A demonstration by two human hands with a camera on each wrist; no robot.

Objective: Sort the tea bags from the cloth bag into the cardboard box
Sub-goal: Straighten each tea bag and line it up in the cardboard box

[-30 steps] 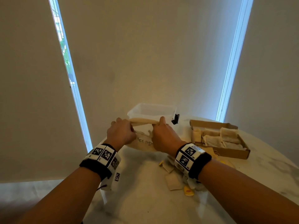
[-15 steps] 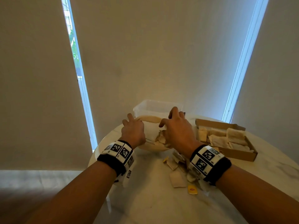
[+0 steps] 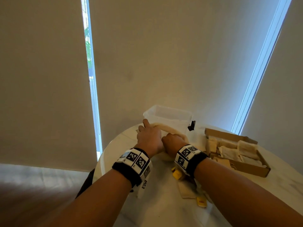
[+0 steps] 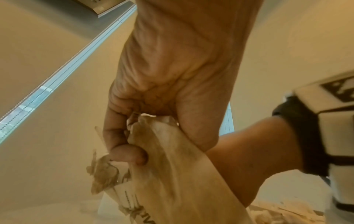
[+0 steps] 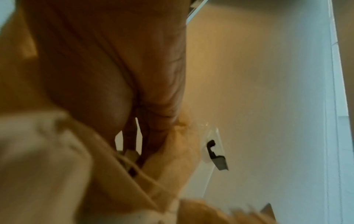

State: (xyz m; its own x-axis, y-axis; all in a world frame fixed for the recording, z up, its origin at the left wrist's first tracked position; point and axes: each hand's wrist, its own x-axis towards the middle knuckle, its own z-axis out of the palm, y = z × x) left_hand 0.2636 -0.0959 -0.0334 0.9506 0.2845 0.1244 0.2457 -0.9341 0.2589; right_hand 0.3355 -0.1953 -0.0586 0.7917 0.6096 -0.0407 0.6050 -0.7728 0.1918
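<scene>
Hands at the mouth of the cloth bag

Hands meet over the far edge of the round white worktop point(image 3: 157, 210), both at the bag point(image 3: 170, 128). The left hand point(image 3: 150, 139) has its grip clenched on the bag's rim: in the left wrist view the thumb and curled fingers point(image 4: 128, 156) bunch the beige cloth point(image 4: 172, 174), and printed lettering shows lower on the fabric. The right hand point(image 3: 173, 142) sits just beside the left, touching it, with its fingers out of sight from the head camera. In the right wrist view that hand point(image 5: 114, 75) points down toward the cloth point(image 5: 47, 166), but the picture is blurred and I cannot tell whether its grip is clenched on anything.

Just behind the bag stands a clear tub point(image 3: 170, 113) with a black clip point(image 3: 191, 125) on its right side. To the right, well apart from the hands, lies the open box point(image 3: 252, 169), already holding several tea bags point(image 3: 246, 148) packed side by side. Loose tea bags point(image 3: 186, 190) with yellow tags lie on the worktop under the right forearm, between the bag and the near edge. Both wrists wear black bands with checkered marker blocks point(image 3: 136, 158).
</scene>
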